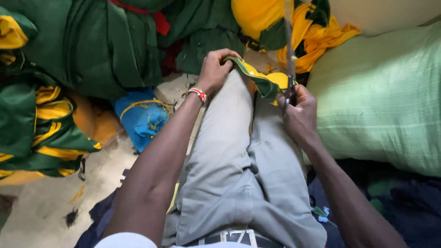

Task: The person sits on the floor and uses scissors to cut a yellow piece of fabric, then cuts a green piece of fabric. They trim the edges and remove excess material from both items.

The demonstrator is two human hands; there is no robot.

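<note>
1. Left hand [213,71] pinched closed on the green-and-yellow fabric strip [257,78], draped over the knee [234,92].
2. Right hand [298,112], right of the knee, gripped scissors [291,94] at the strip's edge.
3. Risk: slack cloth could let blades nick fingers or trousers [239,160].

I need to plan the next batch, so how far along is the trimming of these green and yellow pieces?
In hand: the left hand pinches one green and yellow piece across the knees, while the right hand holds scissors to it. Which heaps are done I cannot tell: green and yellow garments lie on the floor, green ones behind.
</note>
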